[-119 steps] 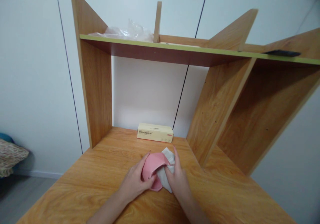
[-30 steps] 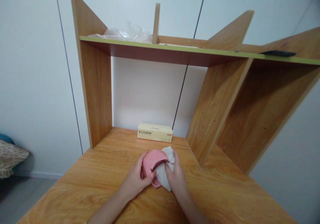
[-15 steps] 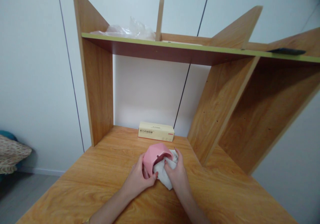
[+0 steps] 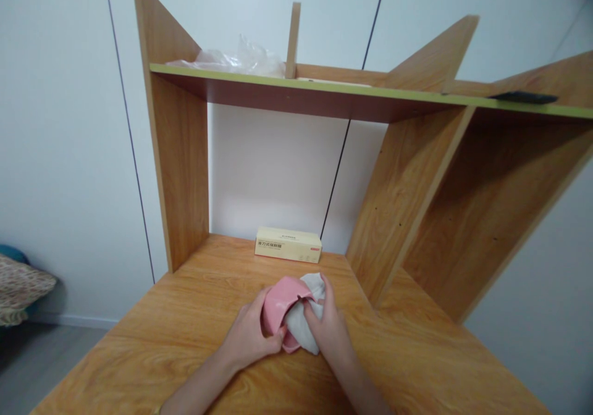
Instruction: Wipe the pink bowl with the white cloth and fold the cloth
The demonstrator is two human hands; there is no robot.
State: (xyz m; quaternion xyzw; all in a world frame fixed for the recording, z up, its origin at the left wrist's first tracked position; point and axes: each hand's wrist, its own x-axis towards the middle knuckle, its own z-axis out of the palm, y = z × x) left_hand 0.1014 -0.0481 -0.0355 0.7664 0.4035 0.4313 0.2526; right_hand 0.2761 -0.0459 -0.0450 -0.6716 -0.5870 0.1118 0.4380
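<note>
My left hand grips a small pink bowl, tilted on its side just above the wooden desk. My right hand presses a crumpled white cloth against the bowl's open side. Both hands meet at the middle of the desk, with the cloth partly tucked under the bowl's rim.
A long cream box lies at the back of the desk against the wall. A wooden hutch stands on the desk, its shelf holding a clear plastic bag and a dark flat object. A patterned cushion shows at far left.
The bowl has been tipped and turned in my left hand while my right hand shifted the cloth over it; both hands stay at the same spot on the desk.
</note>
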